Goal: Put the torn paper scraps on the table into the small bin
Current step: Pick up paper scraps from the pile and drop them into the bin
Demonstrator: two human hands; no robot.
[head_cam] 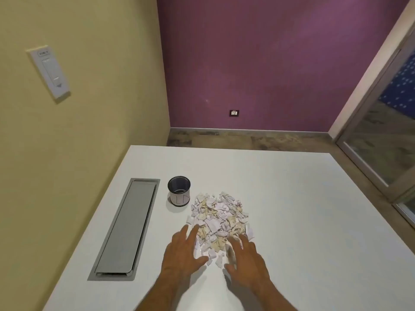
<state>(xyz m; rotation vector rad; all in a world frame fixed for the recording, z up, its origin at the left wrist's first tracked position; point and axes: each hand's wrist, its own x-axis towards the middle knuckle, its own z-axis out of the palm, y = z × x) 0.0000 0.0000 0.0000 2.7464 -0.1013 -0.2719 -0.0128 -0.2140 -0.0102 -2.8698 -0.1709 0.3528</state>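
A heap of torn white and cream paper scraps (219, 217) lies in the middle of the white table (303, 198). A small dark mesh bin (179, 191) with a white paper label stands upright just left of the heap's far side, and looks empty inside. My left hand (183, 254) rests palm down with fingers spread at the heap's near left edge. My right hand (247, 258) lies palm down, fingers apart, on the heap's near right edge. Neither hand holds any scraps.
A long grey cable flap (125, 227) is set flush into the table on the left, close to the yellow wall. The table's far edge meets open floor before a purple wall. A glass door stands at the right.
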